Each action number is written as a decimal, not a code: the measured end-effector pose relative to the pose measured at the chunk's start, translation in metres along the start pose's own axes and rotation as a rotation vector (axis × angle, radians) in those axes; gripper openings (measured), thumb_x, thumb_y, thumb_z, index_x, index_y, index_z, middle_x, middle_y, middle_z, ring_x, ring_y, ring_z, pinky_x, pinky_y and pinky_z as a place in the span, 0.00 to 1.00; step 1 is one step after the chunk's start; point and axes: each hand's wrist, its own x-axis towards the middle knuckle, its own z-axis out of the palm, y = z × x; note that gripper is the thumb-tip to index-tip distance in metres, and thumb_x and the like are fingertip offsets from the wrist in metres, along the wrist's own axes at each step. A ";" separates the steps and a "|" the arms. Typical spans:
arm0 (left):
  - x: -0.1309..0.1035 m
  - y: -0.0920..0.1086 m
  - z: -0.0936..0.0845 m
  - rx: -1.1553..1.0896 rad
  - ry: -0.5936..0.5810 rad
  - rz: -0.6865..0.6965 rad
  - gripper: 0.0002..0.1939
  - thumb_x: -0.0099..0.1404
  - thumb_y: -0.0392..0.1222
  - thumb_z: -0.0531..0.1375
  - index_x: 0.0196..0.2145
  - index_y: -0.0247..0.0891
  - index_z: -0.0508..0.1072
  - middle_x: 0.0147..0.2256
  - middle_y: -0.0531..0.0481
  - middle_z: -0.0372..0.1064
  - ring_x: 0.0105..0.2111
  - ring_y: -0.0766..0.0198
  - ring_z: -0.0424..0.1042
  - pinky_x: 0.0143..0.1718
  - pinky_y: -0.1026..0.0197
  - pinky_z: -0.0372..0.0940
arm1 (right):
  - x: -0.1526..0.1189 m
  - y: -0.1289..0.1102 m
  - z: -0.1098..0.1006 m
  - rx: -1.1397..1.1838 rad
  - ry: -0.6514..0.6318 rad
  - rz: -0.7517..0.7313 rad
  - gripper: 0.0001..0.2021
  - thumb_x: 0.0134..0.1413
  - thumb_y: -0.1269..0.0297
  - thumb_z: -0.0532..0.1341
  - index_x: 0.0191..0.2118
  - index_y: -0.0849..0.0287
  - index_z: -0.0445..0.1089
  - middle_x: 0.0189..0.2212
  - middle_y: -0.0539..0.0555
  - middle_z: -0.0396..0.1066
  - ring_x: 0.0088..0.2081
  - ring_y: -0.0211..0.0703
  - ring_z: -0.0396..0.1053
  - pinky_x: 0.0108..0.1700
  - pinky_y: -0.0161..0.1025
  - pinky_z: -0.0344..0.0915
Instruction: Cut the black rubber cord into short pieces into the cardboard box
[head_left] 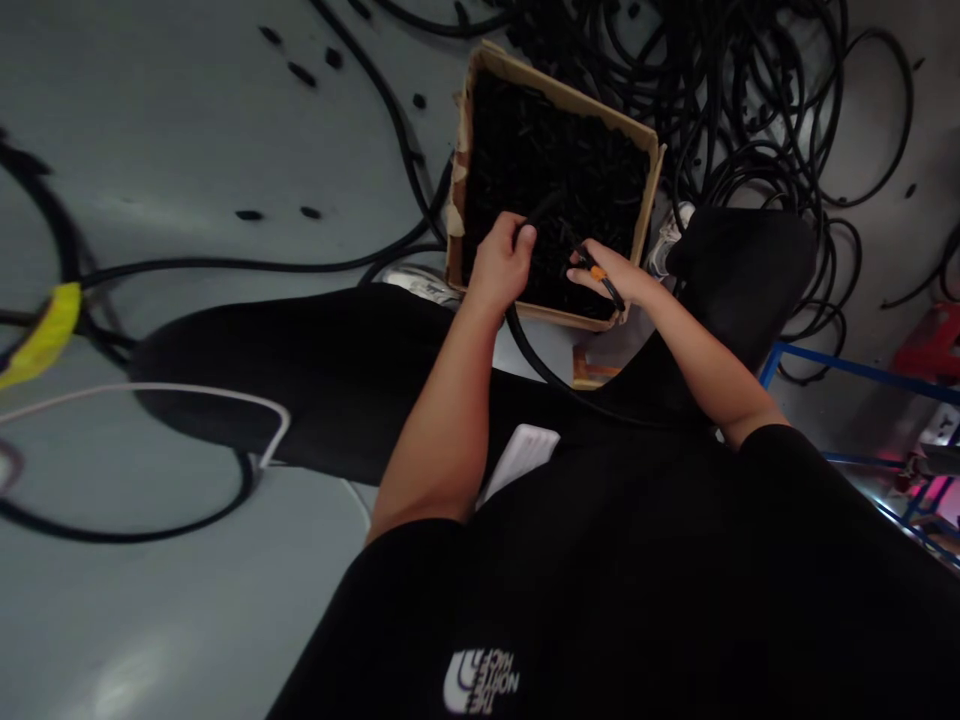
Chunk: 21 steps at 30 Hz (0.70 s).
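My left hand (504,258) is closed around a black rubber hose (537,358), whose free end points up and right over the cardboard box (555,312). From the hand, the hose runs down across my lap. My right hand (609,272) grips a pair of cutters with black and orange handles (598,272), its dark jaws over the box, close to the hose end. Whether the jaws touch the hose I cannot tell. Short black cut pieces (517,150) fill the box between my feet.
Tangled black hose coils (750,120) lie beyond the box at the upper right. Loose cut pieces (302,74) are scattered on the grey floor (225,120). A yellow band (46,338) wraps a hose at left. A blue metal frame (862,368) stands at right. A white device (525,452) rests on my lap.
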 end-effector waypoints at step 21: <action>-0.007 -0.011 0.014 0.378 -0.271 -0.079 0.27 0.87 0.54 0.63 0.75 0.43 0.82 0.59 0.33 0.91 0.67 0.29 0.88 0.73 0.34 0.77 | -0.014 -0.038 0.004 -0.112 -0.092 0.250 0.18 0.80 0.53 0.77 0.43 0.54 0.72 0.32 0.46 0.71 0.36 0.43 0.75 0.39 0.36 0.66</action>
